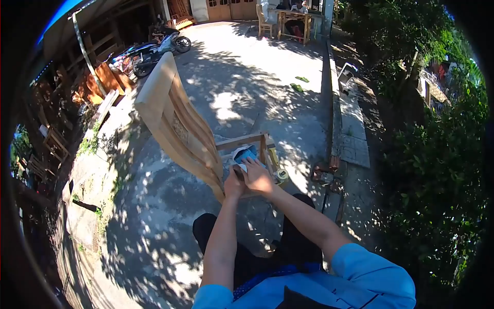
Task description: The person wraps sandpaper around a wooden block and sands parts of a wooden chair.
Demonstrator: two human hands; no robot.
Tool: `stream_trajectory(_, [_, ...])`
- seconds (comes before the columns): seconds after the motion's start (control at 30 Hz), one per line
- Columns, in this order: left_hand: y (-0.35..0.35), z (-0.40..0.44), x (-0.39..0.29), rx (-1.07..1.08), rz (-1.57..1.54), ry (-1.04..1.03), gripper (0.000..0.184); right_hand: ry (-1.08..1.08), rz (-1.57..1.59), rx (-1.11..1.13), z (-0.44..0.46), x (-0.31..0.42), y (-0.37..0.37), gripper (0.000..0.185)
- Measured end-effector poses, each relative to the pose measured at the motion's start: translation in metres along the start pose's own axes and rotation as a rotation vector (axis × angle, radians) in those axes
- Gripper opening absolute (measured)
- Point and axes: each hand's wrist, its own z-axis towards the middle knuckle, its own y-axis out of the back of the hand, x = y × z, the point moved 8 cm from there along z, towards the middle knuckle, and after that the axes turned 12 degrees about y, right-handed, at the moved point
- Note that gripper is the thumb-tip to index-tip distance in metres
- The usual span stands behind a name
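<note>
A bare wooden chair [172, 116] with a tall curved, slatted back stands in front of me, its seat frame open. My left hand [235, 184] is closed beside the chair back, with a small dark piece at its fingers that I cannot make out. Close against it, my right hand [258, 177] has its fingers stretched out over a blue-and-white packet [246, 153] in the seat area. The packet's lower part is hidden by my hands. Just right of my right hand is a small pale yellow roll [281, 175], by the seat frame's corner.
A motorcycle [154, 49] and orange-brown boards [105, 80] stand at the left back. Another chair [265, 23] and a wooden table [296, 20] are at the far end, with a person there. A low concrete curb [332, 103] and dense bushes [437, 180] line the right.
</note>
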Motion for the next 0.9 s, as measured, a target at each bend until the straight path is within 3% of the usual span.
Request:
stream_trajectory(0.07, [-0.017, 0.013, 0.036, 0.021, 0.119, -0.126, 0.061, 0.051, 0.027, 0.068, -0.002, 0.032, -0.001, 0.043])
stream_trajectory(0.17, [-0.006, 0.002, 0.028, 0.135, 0.133, 0.081, 0.06, 0.093, 0.08, 0.025, -0.009, 0.027, 0.008, 0.044])
stream_trajectory(0.27, [0.01, -0.017, -0.013, 0.105, 0.022, 0.065, 0.057, 0.039, -0.037, 0.019, -0.005, -0.009, 0.0, 0.048])
stream_trajectory(0.33, [-0.003, -0.005, 0.011, 0.064, 0.005, 0.099, 0.06, -0.002, -0.084, 0.016, -0.011, -0.009, 0.004, 0.048])
stream_trajectory(0.47, [0.0, 0.0, 0.012, 0.096, -0.043, 0.144, 0.07, 0.216, -0.003, 0.096, -0.02, 0.008, 0.001, 0.057])
stream_trajectory(0.5, [0.0, -0.002, 0.009, 0.165, -0.022, 0.13, 0.079, 0.154, 0.018, 0.085, -0.015, -0.002, -0.001, 0.058])
stream_trajectory(0.63, [-0.017, 0.009, 0.028, 0.08, -0.03, 0.067, 0.083, -0.024, -0.023, 0.036, -0.016, 0.0, 0.008, 0.059])
stream_trajectory(0.73, [-0.007, 0.003, -0.001, 0.048, 0.013, -0.436, 0.085, 0.163, 0.025, 0.051, -0.021, 0.027, 0.012, 0.059])
stream_trajectory(0.77, [-0.005, 0.003, 0.006, 0.174, -0.044, -0.164, 0.081, 0.149, 0.032, 0.038, -0.018, 0.017, 0.011, 0.059])
stream_trajectory(0.83, [-0.004, 0.003, 0.004, 0.184, -0.059, 0.024, 0.076, 0.113, 0.066, 0.018, -0.014, 0.002, 0.004, 0.059])
stream_trajectory(0.87, [-0.005, 0.002, 0.006, 0.19, -0.066, 0.114, 0.074, 0.058, 0.055, 0.012, -0.015, -0.002, 0.001, 0.059])
stream_trajectory(0.9, [-0.02, 0.011, 0.025, 0.138, -0.078, 0.028, 0.071, 0.003, 0.037, 0.006, -0.013, -0.004, 0.002, 0.06])
